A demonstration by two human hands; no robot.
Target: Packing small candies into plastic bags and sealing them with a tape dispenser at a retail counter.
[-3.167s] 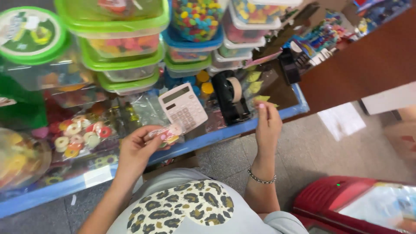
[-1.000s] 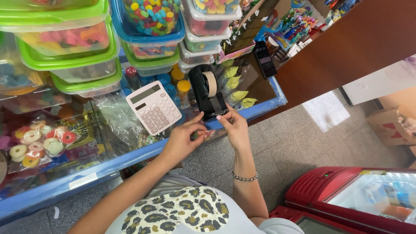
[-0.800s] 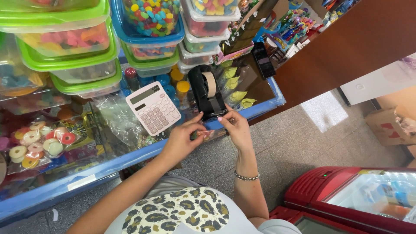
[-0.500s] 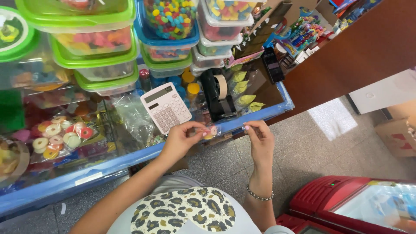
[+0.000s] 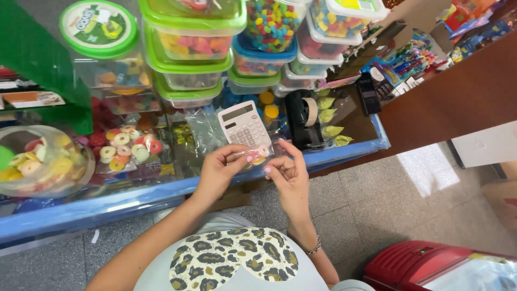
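Head view — my hands: both are up in front of me, just over the blue edge of the surface [image 5: 161,196].
Left hand [image 5: 218,172]: my fingers are pinched shut on one end of a small clear candy bag [image 5: 253,157] — I hold it up off the surface so I can work on it in the air.
Right hand [image 5: 288,175]: these fingers are curled in, tips close together, at the other end of the little bag. They seem to touch it, but I cannot tell if they pinch it tight.
Candy bag: it sits between my two hands, just in front of the calculator. I see pink and yellow sweets inside.
Calculator [image 5: 245,126]: white, lying flat on the surface right behind my hands, close enough to tap.
Tape holder [image 5: 304,118]: black, with a roll on top, just beside the calculator on the right side — near my right hand, I think so tape is easy to grab.
Ring sweets [image 5: 129,148]: a bag of them lies to the left, apart from my hands.
Tubs [image 5: 186,51]: green, blue and white lids, stacked up at the back, full of bright candy and out of my way.
Big jar [image 5: 40,161]: lying far left, sweets inside.
Floor [image 5: 388,215]: grey tiles under me.
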